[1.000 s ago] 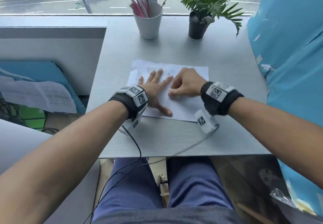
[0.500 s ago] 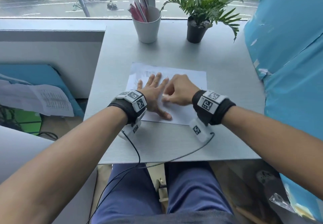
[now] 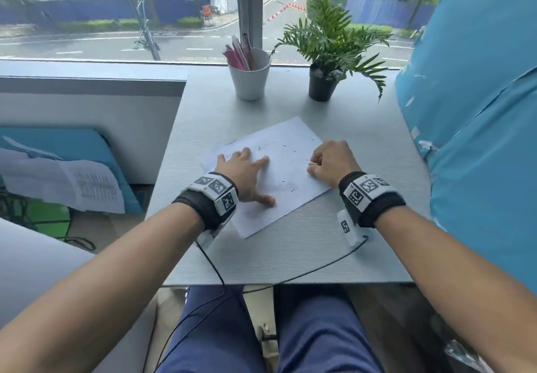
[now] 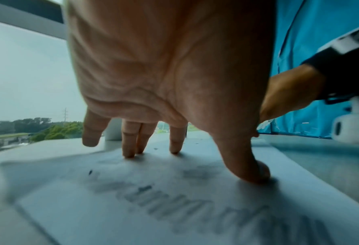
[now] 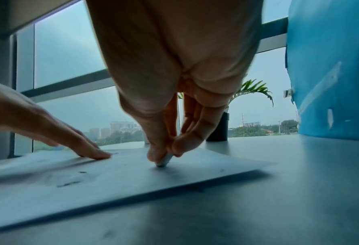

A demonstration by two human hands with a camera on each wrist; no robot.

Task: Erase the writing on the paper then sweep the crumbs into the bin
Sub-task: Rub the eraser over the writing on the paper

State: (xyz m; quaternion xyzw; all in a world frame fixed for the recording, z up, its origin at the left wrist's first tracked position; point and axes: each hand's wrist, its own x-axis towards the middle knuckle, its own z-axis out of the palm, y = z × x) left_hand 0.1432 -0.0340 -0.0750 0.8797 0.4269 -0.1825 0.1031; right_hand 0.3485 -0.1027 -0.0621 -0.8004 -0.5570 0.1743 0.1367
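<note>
A white sheet of paper [image 3: 287,166] lies turned at an angle on the grey desk [image 3: 290,250]. Dark eraser crumbs [image 3: 286,146] are scattered over it, and smudged grey writing [image 4: 174,207] shows in the left wrist view. My left hand [image 3: 247,169] presses flat on the sheet's left part with fingers spread [image 4: 174,145]. My right hand [image 3: 328,163] rests at the sheet's right edge and pinches a small white eraser [image 5: 163,161], whose tip touches the paper [image 5: 111,175]. No bin is in view.
A white cup of pens [image 3: 250,73] and a potted plant [image 3: 325,61] stand at the desk's back by the window. A blue covered surface [image 3: 479,140] rises along the right side. Papers [image 3: 72,186] lie on the floor at left. Thin black cables [image 3: 215,265] trail from both wrists over the desk's front edge.
The paper has rotated to lie at an angle. My right hand has moved from beside the left hand to the sheet's right edge. My view has tilted upward.
</note>
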